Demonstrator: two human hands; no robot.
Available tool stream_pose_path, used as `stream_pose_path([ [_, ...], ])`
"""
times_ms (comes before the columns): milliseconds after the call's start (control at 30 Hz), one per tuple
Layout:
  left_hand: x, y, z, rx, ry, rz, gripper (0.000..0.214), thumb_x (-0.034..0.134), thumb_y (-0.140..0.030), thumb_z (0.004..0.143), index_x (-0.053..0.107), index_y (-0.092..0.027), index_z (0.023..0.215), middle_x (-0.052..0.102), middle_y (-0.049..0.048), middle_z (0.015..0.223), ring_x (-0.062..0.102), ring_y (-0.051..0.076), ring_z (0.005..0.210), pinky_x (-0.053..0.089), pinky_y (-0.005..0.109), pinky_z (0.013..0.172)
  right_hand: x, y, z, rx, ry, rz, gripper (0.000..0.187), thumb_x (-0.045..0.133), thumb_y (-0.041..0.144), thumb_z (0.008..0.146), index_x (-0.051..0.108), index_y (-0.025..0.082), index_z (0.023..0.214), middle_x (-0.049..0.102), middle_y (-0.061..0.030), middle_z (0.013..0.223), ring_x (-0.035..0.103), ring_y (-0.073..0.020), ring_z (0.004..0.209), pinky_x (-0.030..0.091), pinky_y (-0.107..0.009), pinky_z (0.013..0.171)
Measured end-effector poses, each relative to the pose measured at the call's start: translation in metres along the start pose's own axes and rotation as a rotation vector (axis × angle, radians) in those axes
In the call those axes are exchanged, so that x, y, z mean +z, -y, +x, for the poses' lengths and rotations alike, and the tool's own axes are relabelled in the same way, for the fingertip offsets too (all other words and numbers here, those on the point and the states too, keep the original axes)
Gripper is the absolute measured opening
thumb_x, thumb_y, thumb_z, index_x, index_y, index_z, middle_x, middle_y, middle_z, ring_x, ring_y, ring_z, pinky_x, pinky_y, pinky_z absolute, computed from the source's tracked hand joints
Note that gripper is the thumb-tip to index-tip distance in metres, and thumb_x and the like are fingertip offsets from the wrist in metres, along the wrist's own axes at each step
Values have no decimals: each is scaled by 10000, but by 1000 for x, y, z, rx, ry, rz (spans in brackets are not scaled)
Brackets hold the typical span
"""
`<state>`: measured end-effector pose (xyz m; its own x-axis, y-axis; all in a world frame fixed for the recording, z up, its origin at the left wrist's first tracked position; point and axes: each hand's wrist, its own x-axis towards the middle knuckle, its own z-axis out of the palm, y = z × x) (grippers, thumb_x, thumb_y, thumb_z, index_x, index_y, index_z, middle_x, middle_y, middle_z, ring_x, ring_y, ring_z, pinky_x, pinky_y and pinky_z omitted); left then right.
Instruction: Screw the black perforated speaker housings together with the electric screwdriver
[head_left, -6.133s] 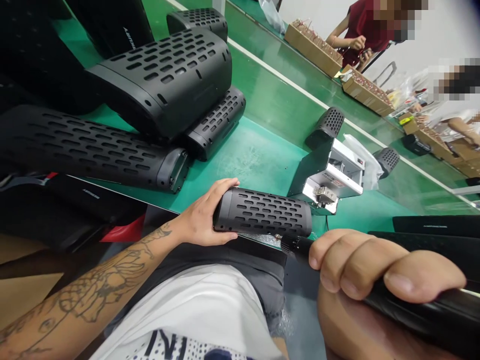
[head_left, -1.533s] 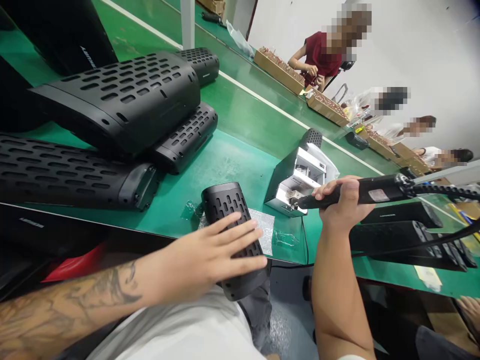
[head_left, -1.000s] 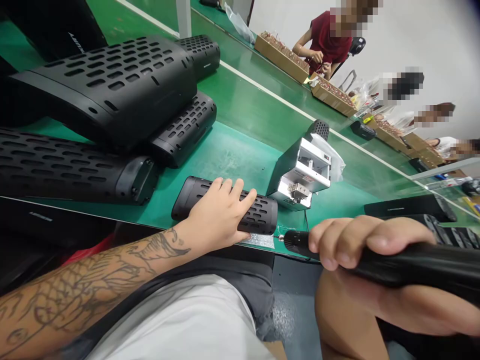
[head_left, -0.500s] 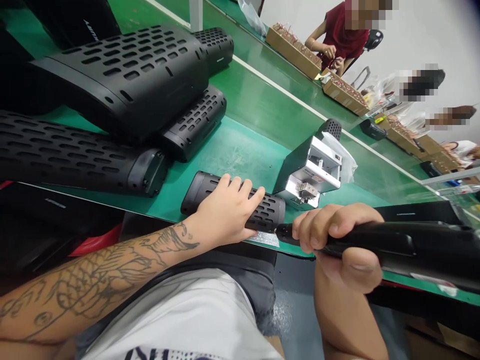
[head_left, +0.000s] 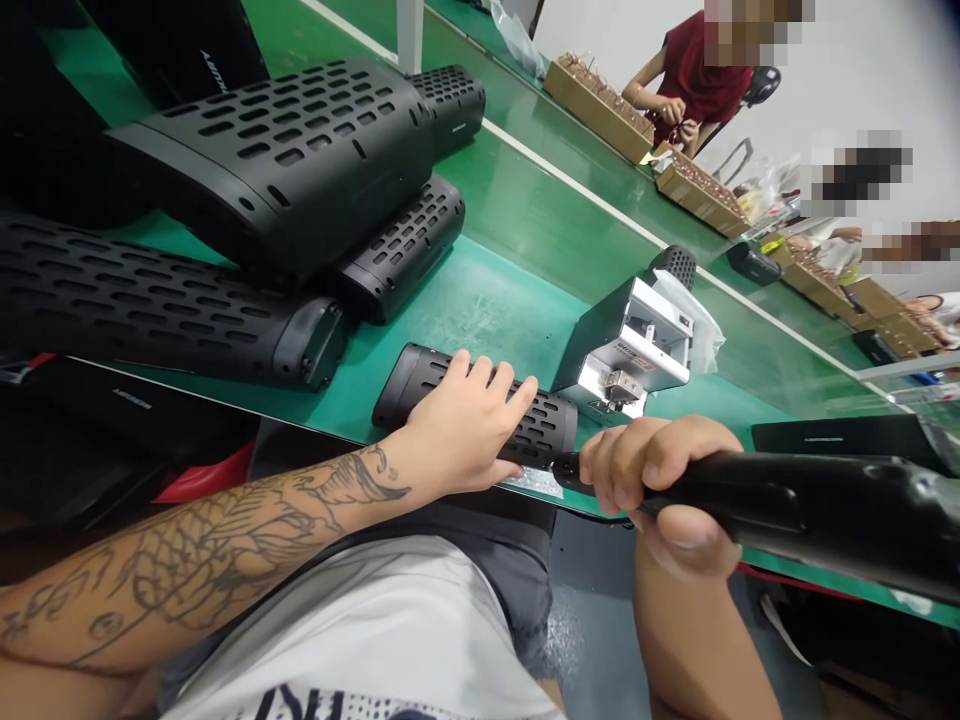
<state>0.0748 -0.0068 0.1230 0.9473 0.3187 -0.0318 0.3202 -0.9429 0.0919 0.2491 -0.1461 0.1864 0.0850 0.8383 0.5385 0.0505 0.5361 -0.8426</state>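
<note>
A worker's left hand [head_left: 471,425] clamps a slotted black housing [head_left: 550,424] at the edge of a green bench [head_left: 499,300] while the right hand [head_left: 652,468] wraps a black power screwdriver [head_left: 795,495], tip at the housing's near corner (contact looks likely); firm bracing and straight alignment should serve best.

On our green table [head_left: 495,300] we see black cases [head_left: 411,380], a silver machine [head_left: 634,350] and some shiny wrap [head_left: 541,483].

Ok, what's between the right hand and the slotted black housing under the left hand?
The front end of the black handheld tool, its tip at the near edge of the housing, seen in the head view.
</note>
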Motion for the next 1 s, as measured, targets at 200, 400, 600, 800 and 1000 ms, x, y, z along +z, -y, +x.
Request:
stream_pose_path([
  [200,-3,-13,-1,-74,31,-11,1180,854,-808,1034,499,-70,1883,735,348,1556,712,558,1388,480,673,1230,-24,18,3,-55,-282,-102,340,947,542,1040,861,214,1037,731,46,657,649,-158,431,657,-346,516],
  [400,-2,-35,4,-153,44,16,1180,778,-827,1082,432,-75,1922,722,348,1600,699,568,1443,489,708,1264,-88,-8,26,-247,-724,-424,412,1014,572,922,766,245,889,677,74,594,590,-153,437,591,-314,479],
  [600,-10,-13,-5,-32,66,-74,1135,878,-746,1046,436,-203,1940,567,326,1850,584,564,1666,342,787,1428,-98,-32,22,-174,-688,-398,431,962,563,957,703,243,828,665,73,603,600,-151,430,608,-327,483],
  [800,-11,39,-22,-14,43,-102,1263,1058,-698,839,536,-215,1882,584,299,1854,555,577,1702,330,746,1440,-87,-23,15,-142,-657,-380,416,978,545,950,730,228,844,689,53,614,614,-154,429,616,-326,483],
  [1000,-5,52,-23,-3,42,-160,1176,1000,-704,870,544,-280,1867,810,177,1508,794,436,1281,585,542,1095,-87,-26,24,-210,-717,-395,421,990,532,931,701,238,846,672,66,601,608,-150,433,619,-316,493],
])
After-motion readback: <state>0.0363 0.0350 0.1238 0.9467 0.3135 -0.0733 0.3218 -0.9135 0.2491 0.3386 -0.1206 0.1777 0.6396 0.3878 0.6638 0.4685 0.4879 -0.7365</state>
